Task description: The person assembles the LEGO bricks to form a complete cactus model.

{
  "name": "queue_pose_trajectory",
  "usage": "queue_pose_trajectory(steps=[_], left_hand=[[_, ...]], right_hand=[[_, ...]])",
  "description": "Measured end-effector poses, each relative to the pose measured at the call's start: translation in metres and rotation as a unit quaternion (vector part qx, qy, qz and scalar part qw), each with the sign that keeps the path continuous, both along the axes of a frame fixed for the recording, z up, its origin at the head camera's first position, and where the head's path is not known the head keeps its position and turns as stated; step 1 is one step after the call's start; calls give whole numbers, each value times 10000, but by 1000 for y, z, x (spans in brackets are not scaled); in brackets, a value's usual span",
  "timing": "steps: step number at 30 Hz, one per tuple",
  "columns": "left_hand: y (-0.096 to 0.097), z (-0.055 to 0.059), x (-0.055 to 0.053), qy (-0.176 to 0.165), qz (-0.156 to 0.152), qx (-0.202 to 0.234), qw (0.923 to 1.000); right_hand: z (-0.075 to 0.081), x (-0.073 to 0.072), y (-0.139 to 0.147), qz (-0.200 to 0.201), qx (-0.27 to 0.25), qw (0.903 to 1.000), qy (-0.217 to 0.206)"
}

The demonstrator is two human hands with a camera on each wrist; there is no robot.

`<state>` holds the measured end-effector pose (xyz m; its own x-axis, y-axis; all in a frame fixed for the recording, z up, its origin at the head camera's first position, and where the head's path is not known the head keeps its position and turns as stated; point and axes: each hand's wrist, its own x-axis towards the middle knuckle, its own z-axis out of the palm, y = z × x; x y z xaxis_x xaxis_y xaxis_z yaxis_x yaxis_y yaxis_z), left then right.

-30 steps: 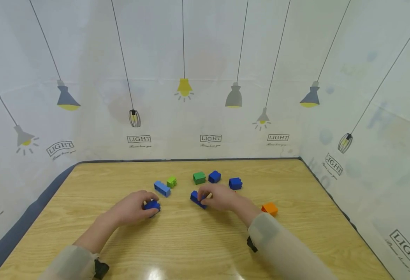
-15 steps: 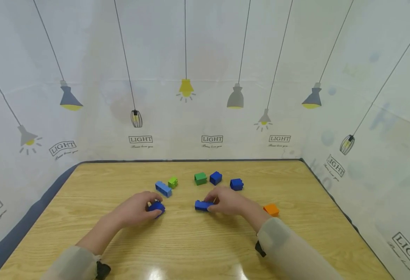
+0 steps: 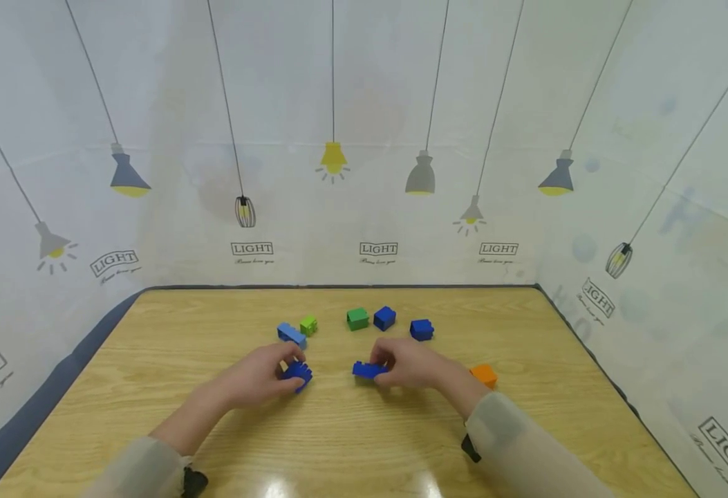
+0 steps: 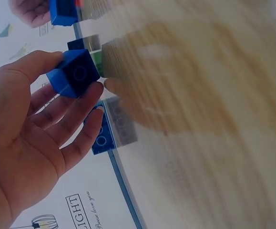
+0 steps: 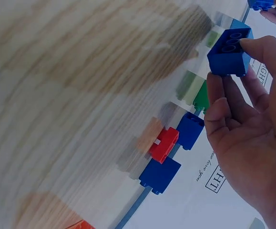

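Observation:
Near the table's middle, my left hand (image 3: 256, 377) pinches a blue toy building brick (image 3: 297, 375) between thumb and fingers. In the left wrist view this blue brick (image 4: 76, 74) is tilted, its hollow underside showing. Opposite it, my right hand (image 3: 410, 363) grips a longer blue brick (image 3: 367, 370) by its right end. The right wrist view shows the longer brick (image 5: 227, 53) with tubes in its underside, the thumb on that side and fingers opposite. A gap separates the two held bricks. The right hand's fingers hide part of the longer brick in the head view.
Beyond the hands lie a light blue brick (image 3: 292, 335), a lime brick (image 3: 309, 326), a green brick (image 3: 357, 319) and two blue bricks (image 3: 385, 318). An orange brick (image 3: 484, 376) lies by the right forearm. A red brick (image 5: 164, 144) shows in the right wrist view. Printed cloth surrounds the wooden table (image 3: 339, 443).
My left hand has moved right with its blue brick, nearer the other hand. The right hand has turned the longer brick from slanting to nearly level sideways and drawn it slightly closer to me.

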<state>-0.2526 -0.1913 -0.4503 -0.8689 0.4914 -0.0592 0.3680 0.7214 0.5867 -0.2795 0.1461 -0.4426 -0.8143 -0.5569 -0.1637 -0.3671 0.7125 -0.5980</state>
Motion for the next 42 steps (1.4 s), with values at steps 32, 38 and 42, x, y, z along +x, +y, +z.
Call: queue_pose_trajectory(steps=[32,38,42], left_hand=[[78,-10,-11,-73,-886,358,9954],[94,-10,-10,-40,-1056,443,9934],[98,-9,-8,-47,-1050,509,9932]], right_hand=[[2,27,51,-289,-972,9947,195],[1,26,51,-262,-1045,9940,202],[0,26,51,-270,-1055,9937,275]])
